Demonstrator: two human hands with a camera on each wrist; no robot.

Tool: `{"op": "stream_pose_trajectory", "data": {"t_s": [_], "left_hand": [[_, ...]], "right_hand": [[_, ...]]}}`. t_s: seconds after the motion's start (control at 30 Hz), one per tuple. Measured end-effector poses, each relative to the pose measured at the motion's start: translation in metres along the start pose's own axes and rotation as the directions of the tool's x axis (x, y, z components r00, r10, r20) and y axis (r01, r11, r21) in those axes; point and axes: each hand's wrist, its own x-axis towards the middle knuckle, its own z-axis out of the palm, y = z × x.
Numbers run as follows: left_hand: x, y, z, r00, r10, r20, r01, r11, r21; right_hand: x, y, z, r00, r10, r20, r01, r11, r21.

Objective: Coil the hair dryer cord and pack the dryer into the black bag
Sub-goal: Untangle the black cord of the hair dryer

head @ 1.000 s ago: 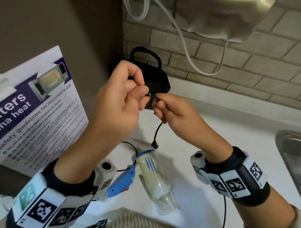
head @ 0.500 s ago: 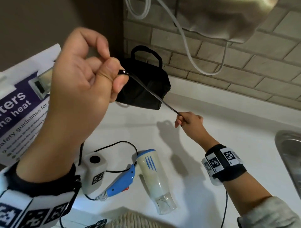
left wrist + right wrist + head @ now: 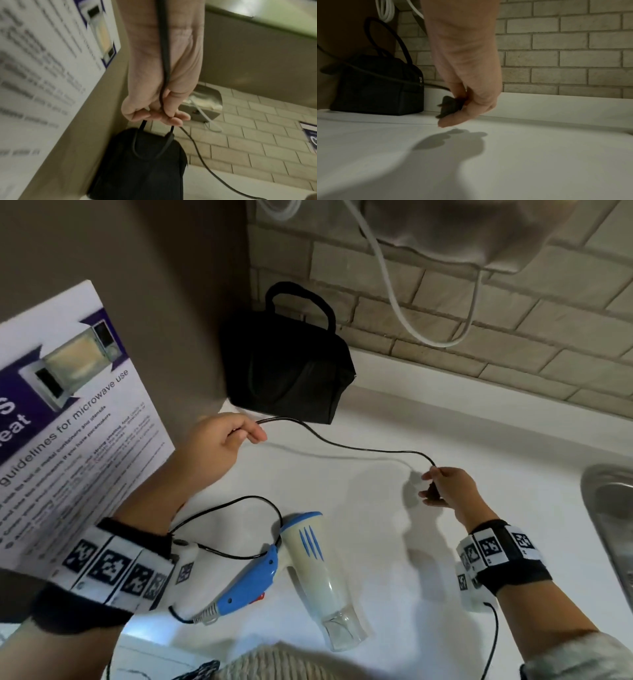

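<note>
While my left hand (image 3: 219, 443) pinches the cord (image 3: 346, 444) mid-frame and my right hand (image 3: 445, 486) grips the plug (image 3: 449, 106) at centre right, I should lay even loops into the left hand without twisting. My hair dryer (image 3: 308, 573) lies at lower centre on the counter (image 3: 428, 542). At upper centre stands the black bag (image 3: 287, 374), seemingly zipped; its contents are hidden.
</note>
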Motion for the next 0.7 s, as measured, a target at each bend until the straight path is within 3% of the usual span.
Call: {"op": "stream_pose_trajectory", "data": {"t_s": [0.17,0.27,0.53,0.63,0.7], "left_hand": [[0.03,-0.039,0.044,0.994,-0.063,0.094,0.063,0.998,0.002],[0.041,-0.042,0.067,0.962,-0.206,0.182,0.188,0.976,0.109],[0.048,-0.057,0.083,0.816,-0.457,0.355,0.341,0.875,0.343],[0.046,-0.06,0.08,0.824,-0.421,0.379,0.3,0.892,0.338],[0.045,-0.059,0.075,0.858,-0.371,0.356,0.271,0.915,0.299]], "right_hand": [[-0.011,-0.005,0.011,0.982,0.116,0.152,-0.106,0.992,-0.069],[-0.015,-0.009,0.02,0.976,0.125,0.179,-0.107,0.989,-0.105],[-0.017,-0.001,0.032,0.991,-0.087,0.102,0.106,0.973,-0.203],[-0.018,0.002,0.031,0.983,-0.143,0.115,0.172,0.939,-0.297],[-0.018,0.005,0.029,0.98,-0.169,0.11,0.196,0.921,-0.338]]}}
